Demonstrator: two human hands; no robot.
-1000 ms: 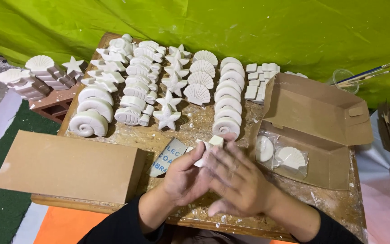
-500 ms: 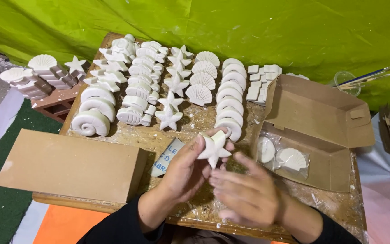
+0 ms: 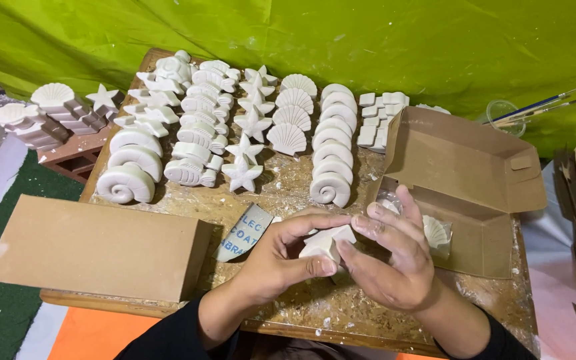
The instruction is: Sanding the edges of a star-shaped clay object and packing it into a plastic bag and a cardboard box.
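— Head view first: what did the two hands have between them?

— One small white plaster cast (image 3: 328, 241), angular and partly hidden by fingers, so I could not tell its full shape. It was held just above the near edge of the chipboard bench (image 3: 281, 197), in the middle, not resting on it.

— And the grip on each side?

— The left hand (image 3: 278, 257) had thumb and fingers closed on the cast from the left. The right hand (image 3: 388, 263) pressed its fingertips on it from the right, with the rest of the fingers spread above. Both grips were clamped on the piece.

— Which step would you call that?

— I judged it as the piece being turned and felt over in hand, before being put anywhere.

— What lay around it?

— Rows of white plaster shells and stars (image 3: 248, 133) at the far side, an open brown cardboard box (image 3: 461, 160) just to the right with a white shell cast (image 3: 436, 233) inside, and a closed flat brown cardboard box (image 3: 95, 247) at near left.

— What would a next move call for?

— Probably a light, even hold: plaster points chip easily, and the box stood very near.
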